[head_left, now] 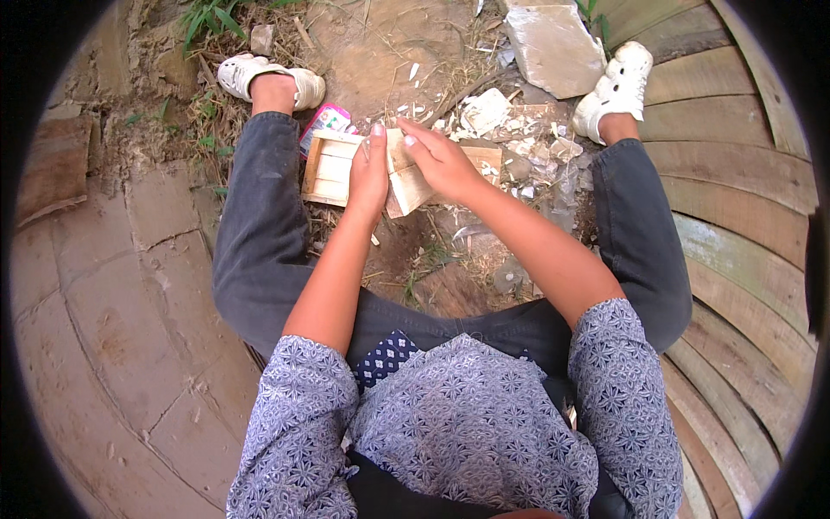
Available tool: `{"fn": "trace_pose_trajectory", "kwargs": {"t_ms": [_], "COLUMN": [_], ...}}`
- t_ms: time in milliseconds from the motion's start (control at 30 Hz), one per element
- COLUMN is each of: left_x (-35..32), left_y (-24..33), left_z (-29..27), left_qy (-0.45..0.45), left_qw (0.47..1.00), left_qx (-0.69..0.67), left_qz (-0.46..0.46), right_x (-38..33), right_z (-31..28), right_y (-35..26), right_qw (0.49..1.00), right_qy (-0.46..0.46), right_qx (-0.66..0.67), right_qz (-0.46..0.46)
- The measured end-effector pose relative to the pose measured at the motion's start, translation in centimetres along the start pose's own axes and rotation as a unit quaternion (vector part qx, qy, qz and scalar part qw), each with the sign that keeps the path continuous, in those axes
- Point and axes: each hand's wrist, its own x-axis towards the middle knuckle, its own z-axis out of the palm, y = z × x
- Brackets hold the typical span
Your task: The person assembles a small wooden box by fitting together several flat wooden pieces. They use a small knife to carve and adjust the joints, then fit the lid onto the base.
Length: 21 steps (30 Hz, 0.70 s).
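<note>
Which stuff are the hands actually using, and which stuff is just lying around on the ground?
Being used:
- small pale wood piece, held between the left hand and the right hand
- small wooden frame, right behind the hands

Just lying about:
- big flat stone
- pink and white packet
- pale wood scraps
- dry grass and straw

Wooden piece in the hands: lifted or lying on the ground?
Lifted. Both hands, left hand and right hand, grip the wooden piece above the small wooden frame on the ground.
</note>
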Motion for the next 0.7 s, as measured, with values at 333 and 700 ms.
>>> {"fn": "trace_pose_trajectory", "kwargs": {"t_ms": [333, 700], "left_x": [1.6, 1.4], "left_y": [-2.5, -1.7], "left_z": [-1.9, -2.3], "left_qy": [0.058, 0.042], "left_qw": [0.998, 0.996], "left_qx": [0.034, 0.056], "left_qz": [0.017, 0.055], "right_x": [-1.4, 0.6], "right_z": [0.2, 1.2], "right_y": [0.4, 1.1], "right_qw": [0.992, 0.989], "right_qy": [-0.079, -0.073], "right_qx": [-0.098, -0.100], "right_qz": [0.030, 0.083]}}
